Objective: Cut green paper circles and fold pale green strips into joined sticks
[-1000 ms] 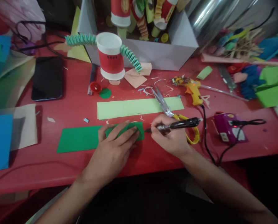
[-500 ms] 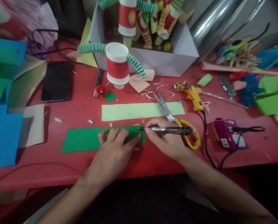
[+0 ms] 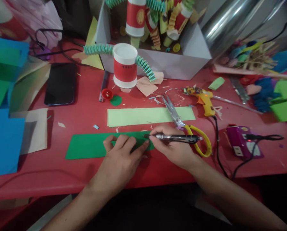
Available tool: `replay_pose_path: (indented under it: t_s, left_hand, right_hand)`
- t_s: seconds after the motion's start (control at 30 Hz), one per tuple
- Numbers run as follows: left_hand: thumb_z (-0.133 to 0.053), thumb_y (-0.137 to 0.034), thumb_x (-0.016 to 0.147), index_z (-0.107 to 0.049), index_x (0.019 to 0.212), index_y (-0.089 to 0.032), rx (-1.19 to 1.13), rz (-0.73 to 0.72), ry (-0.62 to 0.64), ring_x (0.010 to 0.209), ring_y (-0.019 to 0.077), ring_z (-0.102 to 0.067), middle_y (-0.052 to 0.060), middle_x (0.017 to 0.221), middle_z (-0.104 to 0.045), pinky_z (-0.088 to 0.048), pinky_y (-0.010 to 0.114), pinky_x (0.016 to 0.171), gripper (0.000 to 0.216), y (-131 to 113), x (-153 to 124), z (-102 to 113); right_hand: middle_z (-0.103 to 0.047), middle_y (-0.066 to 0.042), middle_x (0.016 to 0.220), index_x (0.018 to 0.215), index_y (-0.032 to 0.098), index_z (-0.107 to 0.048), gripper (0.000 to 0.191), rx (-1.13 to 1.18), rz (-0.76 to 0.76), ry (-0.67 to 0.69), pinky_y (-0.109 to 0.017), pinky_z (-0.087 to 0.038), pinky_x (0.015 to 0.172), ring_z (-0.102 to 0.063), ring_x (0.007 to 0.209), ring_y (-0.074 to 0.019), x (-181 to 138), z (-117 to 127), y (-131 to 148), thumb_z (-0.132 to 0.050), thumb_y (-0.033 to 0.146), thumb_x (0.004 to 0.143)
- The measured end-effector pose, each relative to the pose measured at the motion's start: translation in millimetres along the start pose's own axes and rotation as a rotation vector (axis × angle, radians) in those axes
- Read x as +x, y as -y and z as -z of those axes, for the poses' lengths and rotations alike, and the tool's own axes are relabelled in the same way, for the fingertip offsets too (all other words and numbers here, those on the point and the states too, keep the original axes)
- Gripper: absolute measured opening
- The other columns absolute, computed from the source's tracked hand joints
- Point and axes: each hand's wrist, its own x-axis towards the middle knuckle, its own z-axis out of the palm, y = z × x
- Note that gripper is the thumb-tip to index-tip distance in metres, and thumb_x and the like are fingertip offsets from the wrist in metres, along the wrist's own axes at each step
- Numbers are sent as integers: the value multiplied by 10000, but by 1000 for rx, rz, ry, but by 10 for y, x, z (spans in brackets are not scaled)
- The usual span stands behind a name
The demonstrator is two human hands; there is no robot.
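A dark green paper strip (image 3: 85, 146) lies flat near the table's front edge. My left hand (image 3: 123, 154) presses on it, fingers bent and apart, with the index finger stretched toward the pen's tip. Pinched in my right hand (image 3: 171, 149) is a black and silver pen (image 3: 179, 138), held almost level, its tip at the strip's upper right part. Just beyond lies a light green paper strip (image 3: 138, 117). Open scissors (image 3: 173, 112) with yellow handles rest across that strip, and their handles are beside my right hand.
A red and white paper cup (image 3: 125, 69) with folded paper arms stands before a white box (image 3: 155, 62) of similar figures. At right are a yellow glue gun (image 3: 206, 102) and a purple power adapter (image 3: 242, 141). A phone (image 3: 61, 84) and blue paper (image 3: 6, 141) lie at left.
The view has shifted slightly, so the table's things appear a little further right. The pen's tip has moved slightly left and nearer me on the green strip. My left hand keeps its place there.
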Motion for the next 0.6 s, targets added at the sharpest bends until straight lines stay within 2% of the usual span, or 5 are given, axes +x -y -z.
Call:
replay_pose_path:
  t_s: [0.13, 0.27, 0.43, 0.6]
  left_hand:
    - [-496, -286, 985, -674, 1214, -285, 61, -15, -6, 990, 267, -520, 65, 1134, -670, -320, 499, 857, 290, -9, -18, -3]
    - [-518, -264, 979, -666, 1217, -282, 114, -50, -29, 996, 252, -496, 4, 1323, -635, -325, 464, 794, 281, -10, -34, -28]
    - [-534, -278, 974, -660, 1238, -280, 144, -65, -6, 978, 248, -487, -18, 1386, -605, -337, 456, 752, 292, -20, -32, -32]
    - [-511, -231, 980, -655, 1245, -274, 189, -75, 5, 959, 245, -492, -30, 1358, -628, -352, 452, 738, 305, -29, -25, -4]
  right_hand:
    - [-643, 30, 799, 919, 203, -619, 25, 13, -7, 3, -180, -456, 595, -580, 660, -80, 6, 1, -6, -604, 220, 928]
    - [-617, 36, 742, 893, 201, -611, 43, 38, -16, -17, -186, -443, 553, -560, 609, -79, 12, -1, -8, -599, 223, 928]
    - [-621, 33, 741, 884, 206, -607, 62, 26, -10, -35, -200, -445, 554, -565, 606, -85, 9, -12, -12, -593, 241, 934]
    - [-633, 32, 756, 899, 212, -604, 36, 3, -16, -79, -208, -453, 561, -570, 613, -91, -7, -9, -49, -609, 241, 920]
